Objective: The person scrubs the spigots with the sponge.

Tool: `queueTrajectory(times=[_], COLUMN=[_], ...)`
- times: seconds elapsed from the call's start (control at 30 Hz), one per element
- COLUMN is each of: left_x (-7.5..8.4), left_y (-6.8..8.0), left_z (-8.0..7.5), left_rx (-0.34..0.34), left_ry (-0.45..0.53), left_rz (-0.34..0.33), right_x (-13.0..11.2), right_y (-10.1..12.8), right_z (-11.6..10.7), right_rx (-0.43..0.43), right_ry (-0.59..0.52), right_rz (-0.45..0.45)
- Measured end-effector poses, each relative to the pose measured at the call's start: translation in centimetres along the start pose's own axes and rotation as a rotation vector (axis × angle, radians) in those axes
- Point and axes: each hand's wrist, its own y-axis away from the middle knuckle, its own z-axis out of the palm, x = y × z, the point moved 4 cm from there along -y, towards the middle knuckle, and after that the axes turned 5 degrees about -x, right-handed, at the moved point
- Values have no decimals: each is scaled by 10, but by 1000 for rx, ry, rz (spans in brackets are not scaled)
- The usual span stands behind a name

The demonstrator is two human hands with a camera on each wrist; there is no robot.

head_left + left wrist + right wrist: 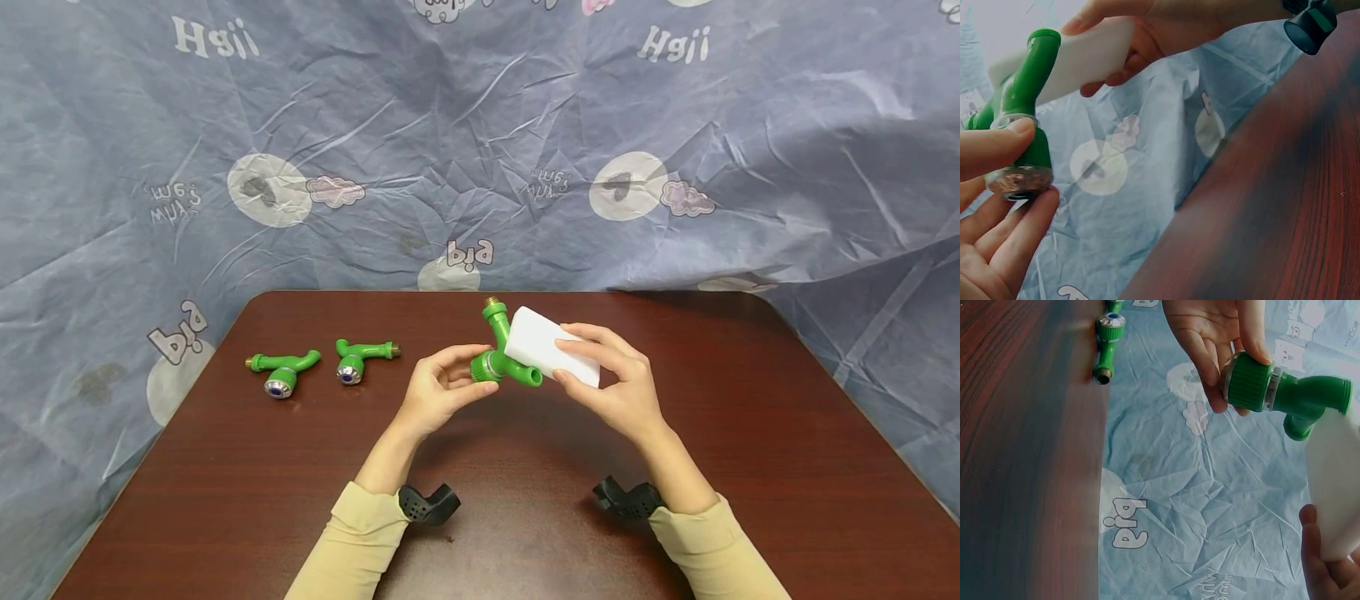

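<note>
My left hand holds a green tap by its ribbed knob, thumb on one side and fingers on the other. The tap has a brass threaded end pointing up and away, and its open spout faces toward me and to the right. In my right hand is a white rectangular sponge, pinched between thumb and fingers. One end of the sponge lies against the tap's body, as the right wrist view shows near the spout. Both hands are raised over the table.
Two more green taps with chrome-capped knobs lie on the dark wooden table to the left, one farther left and one nearer the middle. A grey-blue printed cloth hangs behind the table.
</note>
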Motion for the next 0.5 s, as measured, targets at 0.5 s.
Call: queueTrajectory(times=[0.5], left_x=[-4], left_y=[2], left_z=[17], left_rx=[-227], left_ry=[-99], left_rz=[-28], right_x=[24], right_y=[14], right_z=[11], right_rx=[28], right_ry=[199], right_rz=[-76])
